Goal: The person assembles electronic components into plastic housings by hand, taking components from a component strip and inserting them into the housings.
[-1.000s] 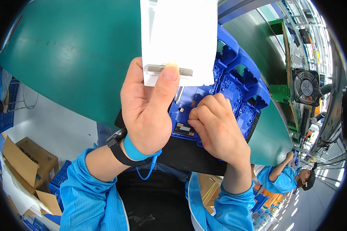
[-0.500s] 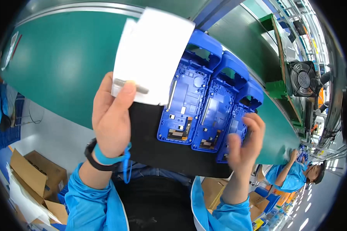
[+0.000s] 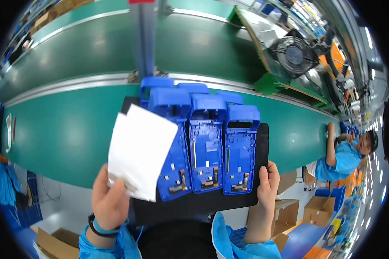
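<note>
My left hand (image 3: 112, 196) pinches white paper sheets (image 3: 145, 149) near their lower left corner, thumb on top. A greyish strip by the thumb is blurred. The sheets overlap the left one of three blue plastic housings (image 3: 205, 159) in the front row, whose open insides show small boards and ribbon cables. More blue hoods (image 3: 192, 87) rise behind them. All stand on a black mat (image 3: 194, 207). At the mat's right edge, my right hand (image 3: 268, 185) is closed, its thumb against the edge; the undersides of its fingers are hidden.
A green workbench (image 3: 56, 138) carries the mat. Behind runs a metal rail with an upright post (image 3: 143, 43). A black fan (image 3: 294, 54) stands by a green-framed panel at the back right. Cardboard boxes (image 3: 285, 216) sit below, and a co-worker (image 3: 345, 157) sits at the far right.
The view has swung, so the housings now appear level in front of me. My left hand has lowered with the sheets. My right hand has gone from above the right housing to the mat's edge.
</note>
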The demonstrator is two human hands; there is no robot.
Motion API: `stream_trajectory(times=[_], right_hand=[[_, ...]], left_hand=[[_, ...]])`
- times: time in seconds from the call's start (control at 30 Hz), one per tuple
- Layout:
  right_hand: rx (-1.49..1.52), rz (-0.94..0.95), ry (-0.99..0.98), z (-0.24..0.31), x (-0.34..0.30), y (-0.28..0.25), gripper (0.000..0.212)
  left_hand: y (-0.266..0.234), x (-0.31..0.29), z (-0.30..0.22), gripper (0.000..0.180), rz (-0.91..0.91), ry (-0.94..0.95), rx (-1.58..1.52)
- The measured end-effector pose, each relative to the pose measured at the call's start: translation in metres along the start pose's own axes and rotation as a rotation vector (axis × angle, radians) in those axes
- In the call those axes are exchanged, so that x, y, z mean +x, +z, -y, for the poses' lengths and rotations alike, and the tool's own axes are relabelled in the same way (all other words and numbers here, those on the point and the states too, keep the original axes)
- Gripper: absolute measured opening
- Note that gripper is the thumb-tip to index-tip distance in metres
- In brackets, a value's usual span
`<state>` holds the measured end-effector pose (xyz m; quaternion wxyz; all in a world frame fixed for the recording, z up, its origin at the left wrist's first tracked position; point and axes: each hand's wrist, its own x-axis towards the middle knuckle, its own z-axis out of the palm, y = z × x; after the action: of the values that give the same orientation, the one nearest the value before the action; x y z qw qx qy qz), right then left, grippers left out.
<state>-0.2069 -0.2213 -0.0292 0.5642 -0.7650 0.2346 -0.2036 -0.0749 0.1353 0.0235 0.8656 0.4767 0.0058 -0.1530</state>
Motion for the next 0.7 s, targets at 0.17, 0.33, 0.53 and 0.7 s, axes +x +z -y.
stream_trajectory(times=[0.17, 0.33, 0.53, 0.7], right_hand=[[-0.03, 0.104, 0.06, -0.024, 0.038, -0.077, 0.031], [-0.436, -0.051, 0.032, -0.015, 0.071, -0.13, 0.033], [-0.662, 0.246, -0.459, 0.067, -0.001, -0.075, 0.065], [-0.927, 0.128, -0.459, 0.074, -0.044, -0.046, 0.056]], left_hand=[[0.027, -0.022, 0.033, 0.046, 0.289, -0.262, -0.045], [0.085, -0.033, 0.056, 0.034, 0.479, -0.529, -0.216], [0.131, -0.015, 0.098, 0.036, 0.678, -0.681, -0.25], [0.156, -0.006, 0.11, 0.034, 0.79, -0.816, -0.446]])
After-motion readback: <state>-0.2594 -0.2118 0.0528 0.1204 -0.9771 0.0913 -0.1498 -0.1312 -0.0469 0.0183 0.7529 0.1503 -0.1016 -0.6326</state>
